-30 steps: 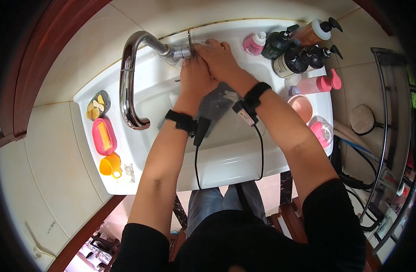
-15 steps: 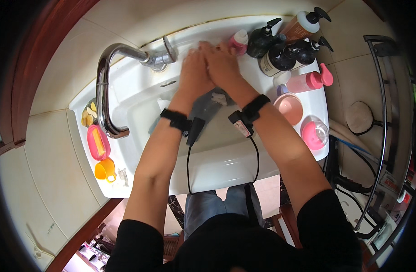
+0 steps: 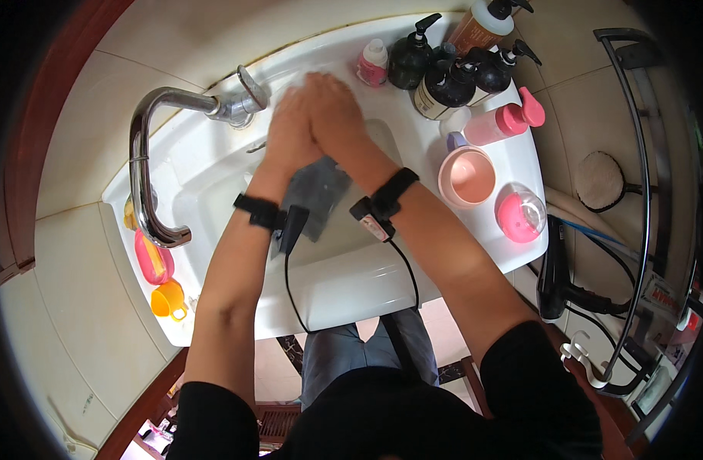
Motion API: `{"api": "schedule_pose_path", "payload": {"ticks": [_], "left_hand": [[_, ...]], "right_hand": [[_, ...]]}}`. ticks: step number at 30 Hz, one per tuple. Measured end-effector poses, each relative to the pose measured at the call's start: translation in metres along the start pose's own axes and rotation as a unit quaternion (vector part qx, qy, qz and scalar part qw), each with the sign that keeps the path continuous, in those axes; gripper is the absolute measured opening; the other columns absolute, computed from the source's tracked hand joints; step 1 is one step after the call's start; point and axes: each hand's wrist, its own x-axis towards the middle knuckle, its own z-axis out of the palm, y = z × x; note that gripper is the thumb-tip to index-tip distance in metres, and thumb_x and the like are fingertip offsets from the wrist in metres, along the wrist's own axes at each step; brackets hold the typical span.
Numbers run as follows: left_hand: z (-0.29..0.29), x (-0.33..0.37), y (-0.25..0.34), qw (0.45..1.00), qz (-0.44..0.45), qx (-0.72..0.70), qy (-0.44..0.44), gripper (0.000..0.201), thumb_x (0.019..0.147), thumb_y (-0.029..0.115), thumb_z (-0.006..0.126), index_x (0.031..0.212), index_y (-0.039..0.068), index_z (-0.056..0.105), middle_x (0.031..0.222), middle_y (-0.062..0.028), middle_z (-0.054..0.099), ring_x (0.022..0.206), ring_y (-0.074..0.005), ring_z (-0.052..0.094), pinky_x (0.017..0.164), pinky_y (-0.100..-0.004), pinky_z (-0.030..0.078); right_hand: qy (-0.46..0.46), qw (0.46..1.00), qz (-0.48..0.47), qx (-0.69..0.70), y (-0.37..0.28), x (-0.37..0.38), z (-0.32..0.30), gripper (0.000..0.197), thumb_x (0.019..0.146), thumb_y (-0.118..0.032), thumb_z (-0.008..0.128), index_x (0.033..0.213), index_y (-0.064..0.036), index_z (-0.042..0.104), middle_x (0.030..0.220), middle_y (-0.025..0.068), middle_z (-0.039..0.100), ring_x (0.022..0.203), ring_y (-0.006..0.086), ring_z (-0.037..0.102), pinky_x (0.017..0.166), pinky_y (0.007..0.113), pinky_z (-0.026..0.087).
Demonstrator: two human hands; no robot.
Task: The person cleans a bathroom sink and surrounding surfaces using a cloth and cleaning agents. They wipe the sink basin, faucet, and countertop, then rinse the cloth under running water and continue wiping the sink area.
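Note:
My left hand (image 3: 292, 130) and my right hand (image 3: 332, 113) are pressed together over the back of the white sink (image 3: 351, 276), just right of the faucet (image 3: 148, 153). The right hand overlaps the left. Motion smears the fingers of both, and whether anything lies between the palms is hidden. Below the hands, a dark grey, sheet-like piece (image 3: 315, 201), perhaps cloth, lies in the basin. Its upper end passes out of sight under my wrists. A small pink bottle with a white cap (image 3: 372, 65) stands right of my right hand.
Dark pump bottles (image 3: 443, 84), a pink pump bottle (image 3: 493, 126), a peach cup (image 3: 468, 180) and a pink container with a clear lid (image 3: 519, 217) line the right rim. The left rim holds a pink soap dish (image 3: 148, 261) and a yellow cup (image 3: 167, 300). A hairdryer (image 3: 555, 272) hangs at right.
The whole view has shifted, so the sink appears farther left. My joined hands have moved slightly away from the small pink bottle. A whitish lump seen on the grey piece no longer shows.

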Motion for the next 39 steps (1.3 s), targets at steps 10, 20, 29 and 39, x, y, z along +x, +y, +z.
{"api": "schedule_pose_path", "payload": {"ticks": [10,20,29,39], "left_hand": [[-0.003,-0.036,0.003,0.998,-0.033,-0.02,-0.04,0.073,0.076,0.031,0.074,0.138,0.0,0.052,0.14,-0.0223,0.053,0.135,-0.0433,0.044,0.117,-0.0491,0.033],[-0.033,-0.129,-0.065,0.998,-0.052,-0.02,0.012,0.069,0.078,0.021,0.072,0.139,-0.001,0.051,0.137,-0.0214,0.055,0.134,-0.0417,0.046,0.116,-0.0471,0.036],[-0.069,-0.134,-0.054,0.992,-0.103,-0.033,0.06,0.047,0.084,0.018,0.064,0.129,0.005,0.061,0.132,-0.0159,0.06,0.128,-0.0346,0.054,0.108,-0.0413,0.044],[-0.113,-0.16,-0.112,0.955,-0.28,0.096,0.011,0.062,0.082,0.021,0.074,0.14,0.016,0.053,0.131,-0.0212,0.062,0.131,-0.037,0.054,0.109,-0.0411,0.044]], "right_hand": [[-0.068,0.996,0.059,0.027,-0.037,-0.025,-0.021,0.051,0.093,-0.007,0.053,0.141,0.0069,0.044,0.142,0.024,0.05,0.136,0.0416,0.044,0.115,0.047,0.035],[-0.106,0.993,0.015,0.044,-0.132,-0.03,0.018,0.058,0.088,-0.009,0.059,0.141,0.0085,0.041,0.142,0.0242,0.048,0.139,0.041,0.036,0.117,0.051,0.025],[-0.133,0.988,0.004,0.082,-0.15,-0.03,0.012,0.057,0.086,-0.009,0.059,0.139,0.0093,0.045,0.139,0.0219,0.052,0.134,0.0386,0.04,0.113,0.05,0.03],[-0.226,0.942,-0.135,0.209,-0.168,0.014,0.044,0.082,0.074,0.007,0.051,0.153,-0.0079,0.038,0.145,0.0217,0.052,0.133,0.0415,0.046,0.115,0.05,0.031]]}}
